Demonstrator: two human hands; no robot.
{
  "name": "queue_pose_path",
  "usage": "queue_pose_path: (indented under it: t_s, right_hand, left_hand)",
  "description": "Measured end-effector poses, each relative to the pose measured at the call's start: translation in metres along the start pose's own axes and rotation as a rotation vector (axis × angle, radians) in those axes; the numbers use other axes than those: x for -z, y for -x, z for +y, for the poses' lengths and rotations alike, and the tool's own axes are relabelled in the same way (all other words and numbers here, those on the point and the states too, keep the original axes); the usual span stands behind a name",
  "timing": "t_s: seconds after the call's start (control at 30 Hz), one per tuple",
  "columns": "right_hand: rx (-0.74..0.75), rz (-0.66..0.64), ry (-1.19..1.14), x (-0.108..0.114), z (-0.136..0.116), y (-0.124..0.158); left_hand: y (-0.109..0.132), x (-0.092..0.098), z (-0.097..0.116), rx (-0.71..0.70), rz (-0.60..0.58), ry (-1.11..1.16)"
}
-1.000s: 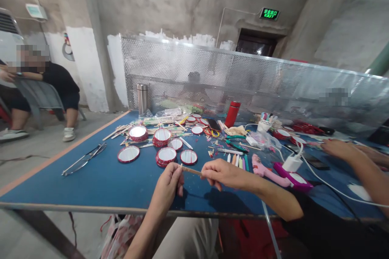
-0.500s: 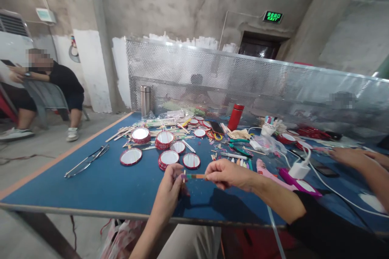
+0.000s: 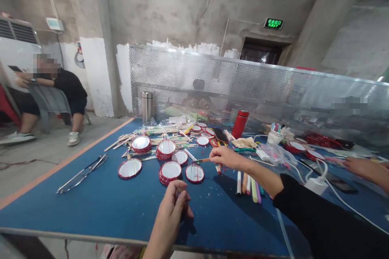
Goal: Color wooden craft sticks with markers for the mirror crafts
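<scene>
Whereas a second ago both hands pinched one stick between them low in the frame, the right hand (image 3: 226,157) alone has it now. It has moved up to mid-frame, fingers closed on the wooden stick (image 3: 203,160). The stick's free end points left, over the gap between the round red-rimmed discs (image 3: 195,173); can't tell if it touches any.

The left hand (image 3: 175,199) let go and stayed back at bottom centre, just above the blue bench (image 3: 106,202). Fingers curled, thumb against fingertips. Whether something small is pinched there can't be told.

So the two-hand hold is over, and the stick has gone from the near edge out to the clutter.

- More red-rimmed discs (image 3: 129,168) lie left of centre.
- A heap of loose wood strips (image 3: 158,131) lies behind them.
- Coloured sticks (image 3: 249,183) lie just under the right forearm.
- Metal tongs (image 3: 82,173) lie at the left, well apart.
- A red flask (image 3: 240,124) and a steel flask (image 3: 147,106) stand at the far edge by the perforated screen (image 3: 273,85).
- A white charger (image 3: 316,185) sits at the right.
- A co-worker's hand (image 3: 361,168) rests at the right edge.
- Another person (image 3: 60,89) sits at the upper left.
</scene>
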State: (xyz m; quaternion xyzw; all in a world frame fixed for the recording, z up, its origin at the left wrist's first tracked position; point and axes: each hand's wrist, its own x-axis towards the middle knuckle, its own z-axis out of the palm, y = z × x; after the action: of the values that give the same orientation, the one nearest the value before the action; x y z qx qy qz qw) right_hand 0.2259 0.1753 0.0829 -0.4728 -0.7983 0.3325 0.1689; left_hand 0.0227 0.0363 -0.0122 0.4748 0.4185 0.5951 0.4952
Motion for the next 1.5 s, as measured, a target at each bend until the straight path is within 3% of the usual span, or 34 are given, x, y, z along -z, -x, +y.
queue_pose_path:
  t_s: [0.1, 0.3, 0.47, 0.67, 0.83, 1.1, 1.3, 1.5]
  right_hand:
    - [0.041, -0.059, 0.034, -0.005, -0.004, 0.005]
    - [0.139, -0.176, 0.076, -0.003, -0.033, 0.025]
    - [0.341, -0.29, 0.27, -0.003, -0.053, 0.045]
    - [0.388, -0.278, 0.36, -0.001, -0.049, 0.053]
    - [0.406, -0.257, 0.418, 0.001, -0.048, 0.061]
    - [0.539, -0.139, 0.723, -0.012, -0.035, 0.075]
    - [0.708, 0.016, 0.946, -0.021, -0.021, 0.083]
    - [0.869, 0.142, 1.005, -0.022, -0.029, 0.097]
  left_hand:
    - [0.002, -0.002, 0.001, -0.001, -0.005, -0.014]
    - [0.001, -0.006, 0.002, 0.042, 0.107, -0.078]
    - [-0.003, -0.003, 0.005, 0.027, -0.06, -0.385]
    - [0.002, -0.002, 0.008, -0.009, -0.155, -0.462]
    - [0.006, -0.007, 0.002, -0.087, -0.139, -0.596]
    - [0.002, -0.004, -0.006, -0.116, -0.266, -0.945]
    - [-0.003, -0.018, 0.012, 0.005, -0.303, -1.283]
    - [-0.007, -0.027, 0.029, 0.1, -0.301, -1.315]
